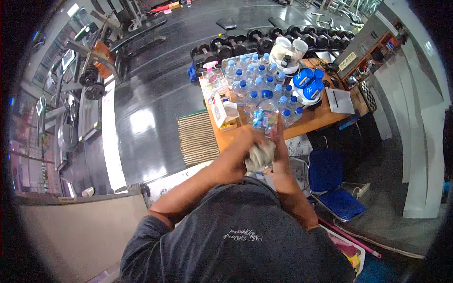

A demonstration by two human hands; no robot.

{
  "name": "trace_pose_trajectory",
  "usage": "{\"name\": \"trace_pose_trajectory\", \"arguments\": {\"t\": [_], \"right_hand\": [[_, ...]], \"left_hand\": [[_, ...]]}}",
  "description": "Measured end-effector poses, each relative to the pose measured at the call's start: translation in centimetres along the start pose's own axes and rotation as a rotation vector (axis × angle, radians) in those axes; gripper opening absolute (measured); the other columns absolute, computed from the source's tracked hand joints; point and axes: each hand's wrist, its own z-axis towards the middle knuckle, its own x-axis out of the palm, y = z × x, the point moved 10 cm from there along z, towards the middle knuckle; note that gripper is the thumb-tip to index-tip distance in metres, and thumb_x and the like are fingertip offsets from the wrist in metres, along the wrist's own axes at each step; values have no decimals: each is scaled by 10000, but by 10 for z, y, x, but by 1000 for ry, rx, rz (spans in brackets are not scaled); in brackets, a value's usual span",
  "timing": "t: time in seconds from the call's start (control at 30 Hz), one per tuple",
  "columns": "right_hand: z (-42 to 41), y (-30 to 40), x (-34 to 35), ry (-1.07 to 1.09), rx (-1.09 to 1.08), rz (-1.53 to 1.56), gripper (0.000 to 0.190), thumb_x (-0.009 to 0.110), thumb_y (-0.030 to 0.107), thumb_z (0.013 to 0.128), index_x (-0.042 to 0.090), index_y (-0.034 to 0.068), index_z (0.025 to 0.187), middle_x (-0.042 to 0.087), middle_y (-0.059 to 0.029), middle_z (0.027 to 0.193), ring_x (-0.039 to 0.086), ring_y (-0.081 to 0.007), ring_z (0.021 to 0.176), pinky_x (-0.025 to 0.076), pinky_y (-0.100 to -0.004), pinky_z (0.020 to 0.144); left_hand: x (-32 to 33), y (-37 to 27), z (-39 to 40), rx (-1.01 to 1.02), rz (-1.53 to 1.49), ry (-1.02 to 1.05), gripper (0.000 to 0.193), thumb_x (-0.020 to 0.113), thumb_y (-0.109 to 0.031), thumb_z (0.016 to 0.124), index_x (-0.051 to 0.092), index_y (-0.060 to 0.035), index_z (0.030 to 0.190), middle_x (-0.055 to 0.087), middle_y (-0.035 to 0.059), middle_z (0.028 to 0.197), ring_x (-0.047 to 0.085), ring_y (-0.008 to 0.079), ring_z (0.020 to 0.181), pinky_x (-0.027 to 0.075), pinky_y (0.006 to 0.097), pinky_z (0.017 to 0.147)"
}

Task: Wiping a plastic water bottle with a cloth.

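Observation:
A large clear plastic water bottle (265, 115) with a blue cap and a colourful label stands upright before me, at the near side of many smaller capped bottles. My left hand (247, 138) is blurred and bent around a crumpled pale cloth (261, 155), low against the bottle. On the right side of the bottle, my right hand (279, 141) lies along its lower part, with the fingers pointing up. The bottle's base is hidden by the hands and the cloth.
The wooden desk (300, 131) also bears an open white box (223, 111), a spray bottle (210, 70), blue-lidded tubs (303, 78) and a notebook with a pen (339, 101). A blue chair (325, 166) stands at the right. Dumbbells (260, 39) line a rack behind.

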Motion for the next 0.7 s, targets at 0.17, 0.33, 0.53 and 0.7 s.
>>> {"name": "trace_pose_trajectory", "arguments": {"t": [0.17,0.33,0.53,0.7], "right_hand": [[-6,2,-10,-112,73,34,778,556,466,1071,134,255,1690,373,-116,1614,508,-262,1379,477,-389,1101],[31,-70,-54,-11,116,384,716,484,371,1116,102,182,1692,327,-118,1643,476,-226,1386,463,-352,1112],[6,12,-22,-108,18,29,812,565,451,1071,86,242,1693,366,-108,1604,548,-264,1316,533,-395,1037],[7,3,-28,-162,83,180,837,613,486,1039,109,310,1684,375,-107,1590,583,-286,1282,580,-448,958]], "left_hand": [[-9,20,-4,-104,46,-16,551,751,54,769,508,-50,1251,526,146,1276,536,295,1230,416,364,1060],[-9,12,17,-85,-12,2,529,761,41,758,602,-65,1251,570,142,1278,559,324,1236,424,410,1070],[16,5,-7,24,46,270,599,786,-24,628,717,-106,1218,635,112,1259,576,345,1215,435,457,1039],[-2,16,12,-11,207,92,587,739,21,612,714,-111,1184,632,116,1294,569,366,1184,458,455,989]]}}
